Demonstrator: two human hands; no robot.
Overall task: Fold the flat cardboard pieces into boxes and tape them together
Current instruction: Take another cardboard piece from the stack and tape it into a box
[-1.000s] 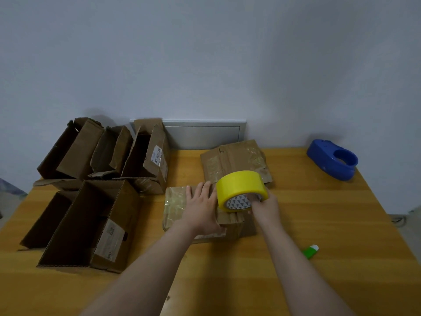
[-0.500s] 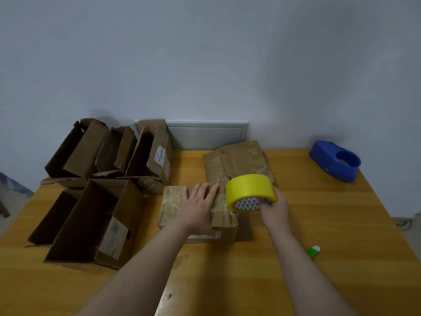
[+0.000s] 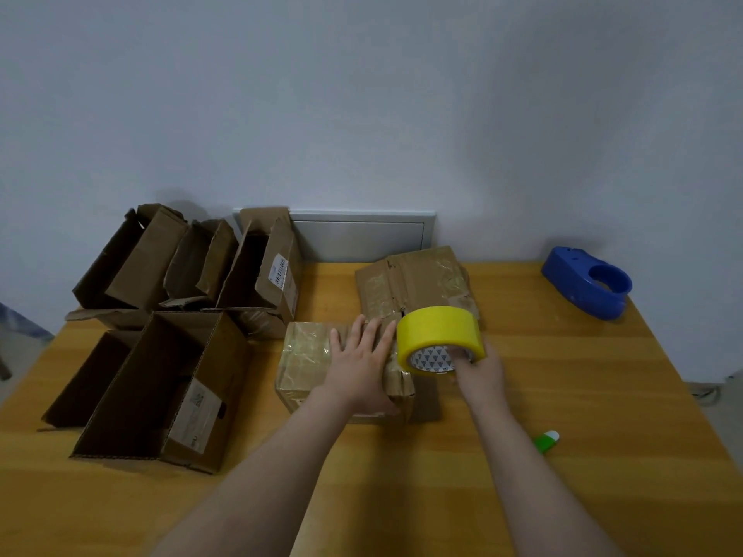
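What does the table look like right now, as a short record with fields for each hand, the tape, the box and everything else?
closed box: centre of the wooden table, glossy tape on top
yellow tape roll: on edge at the closed box's right end
left hand: flat on the closed box, fingers straight
right hand: grips the yellow tape roll, fingers in its core
flattened cardboard: behind the closed box
open boxes: grouped at left
blue tape dispenser: far right corner
small green item: beside the right forearm, unidentifiable
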